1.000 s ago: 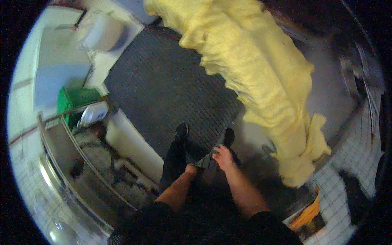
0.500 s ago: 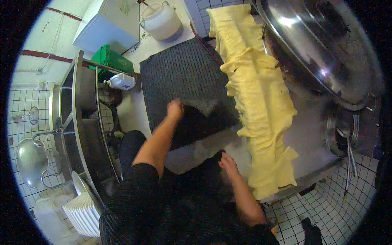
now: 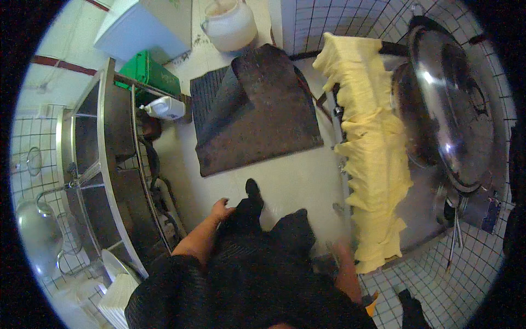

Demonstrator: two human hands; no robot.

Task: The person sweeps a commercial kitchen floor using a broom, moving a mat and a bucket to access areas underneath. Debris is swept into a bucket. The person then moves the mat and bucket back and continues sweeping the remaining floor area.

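A dark ribbed floor mat [image 3: 263, 126] lies on the pale floor ahead of me, partly folded over. Its smoother brown side faces up over most of it, and the ribbed side [image 3: 205, 90] shows at the far left. My left hand [image 3: 222, 210] hangs beside my leg, short of the mat, with thumb and fingers apart and nothing in it. Low on the right, my right hand [image 3: 341, 249] is smeared by motion, so its fingers cannot be made out. It is nearest to a long yellow cloth [image 3: 372, 148] draped along the front of a metal counter.
A metal rack [image 3: 118, 164] stands along the left, with a green bin [image 3: 148, 71] and a white jug [image 3: 166, 108] by its far end. Beyond the mat sits a white pot [image 3: 230, 27]. A large shiny lid [image 3: 446, 104] leans behind the yellow cloth.
The mat has gone from mostly ribbed side up to folded, brown side up. My left hand has drawn back from over it toward my body. My right hand has moved right and lower.
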